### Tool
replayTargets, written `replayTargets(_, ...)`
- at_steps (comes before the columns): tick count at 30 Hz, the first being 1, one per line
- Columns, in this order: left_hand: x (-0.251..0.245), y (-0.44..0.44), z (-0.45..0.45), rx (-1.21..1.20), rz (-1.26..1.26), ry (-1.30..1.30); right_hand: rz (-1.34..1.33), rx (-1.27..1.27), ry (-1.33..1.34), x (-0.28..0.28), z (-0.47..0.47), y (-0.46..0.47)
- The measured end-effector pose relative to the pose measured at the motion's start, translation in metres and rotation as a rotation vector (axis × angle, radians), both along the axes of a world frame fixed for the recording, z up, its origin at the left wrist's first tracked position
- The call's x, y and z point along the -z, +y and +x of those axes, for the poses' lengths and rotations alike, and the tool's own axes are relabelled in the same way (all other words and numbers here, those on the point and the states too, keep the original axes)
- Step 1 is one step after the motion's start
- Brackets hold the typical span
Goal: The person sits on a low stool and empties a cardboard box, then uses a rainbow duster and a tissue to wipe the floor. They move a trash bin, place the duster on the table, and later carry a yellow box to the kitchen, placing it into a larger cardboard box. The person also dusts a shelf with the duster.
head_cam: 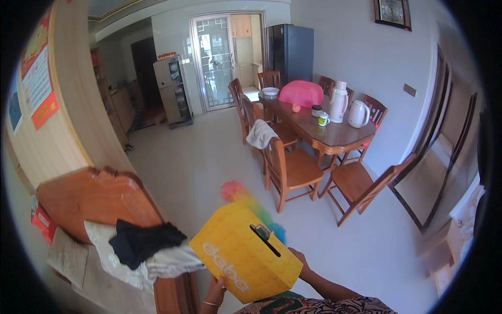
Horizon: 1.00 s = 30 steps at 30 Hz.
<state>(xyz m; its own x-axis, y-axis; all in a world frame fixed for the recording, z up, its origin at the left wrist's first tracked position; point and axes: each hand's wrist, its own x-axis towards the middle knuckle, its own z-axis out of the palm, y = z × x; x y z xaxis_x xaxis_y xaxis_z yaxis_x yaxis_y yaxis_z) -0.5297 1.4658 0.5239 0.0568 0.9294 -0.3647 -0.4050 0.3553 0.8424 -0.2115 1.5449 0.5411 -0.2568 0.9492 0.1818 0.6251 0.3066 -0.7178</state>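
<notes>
A yellow box (251,255) with scalloped relief, white lettering and a dark slot is held up in front of me. My left hand (215,292) grips its lower left edge, thumb on the face. Through the slot shows something shiny. Behind the box extends a fluffy rainbow-coloured duster (255,208), pink at the far tip and blue at the near end. My right hand (300,259) is at the box's right edge, closed in line with the duster's blue end. The box hides part of its fingers and any handle.
To the left is a wooden sofa (98,200) with cushions and a black cloth (141,241). Ahead right, wooden chairs (292,168) surround a dining table (313,133) bearing a thermos flask (339,102), a kettle (357,114) and a pink food cover (301,93). Tiled floor (184,157) lies between.
</notes>
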Motion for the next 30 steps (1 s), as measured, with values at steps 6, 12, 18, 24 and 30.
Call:
replayTargets(6, 0.064, 0.175, -0.065, -0.135, 0.135, -0.044, 0.015, -0.155, -0.022, -0.009, -0.077, 0.223)
replayTargets(12, 0.027, 0.341, -0.16, -0.33, -0.246, -0.455, 0.129, -0.329, -0.02, -0.012, -0.19, 0.436)
replayTargets(18, 0.014, 0.583, -0.246, -0.263, -0.025, -0.132, 0.118, -0.236, 0.253, 0.002, -0.274, 0.632)
replayTargets(24, -0.019, 0.8, -0.27, -0.064, 0.036, -0.203, -0.126, -0.011, 0.191, -0.049, -0.271, 0.778)
replayTargets(30, 0.018, 1.044, -0.293, 0.13, -0.125, -0.721, 0.017, 0.114, 0.519, -0.029, -0.282, 0.954)
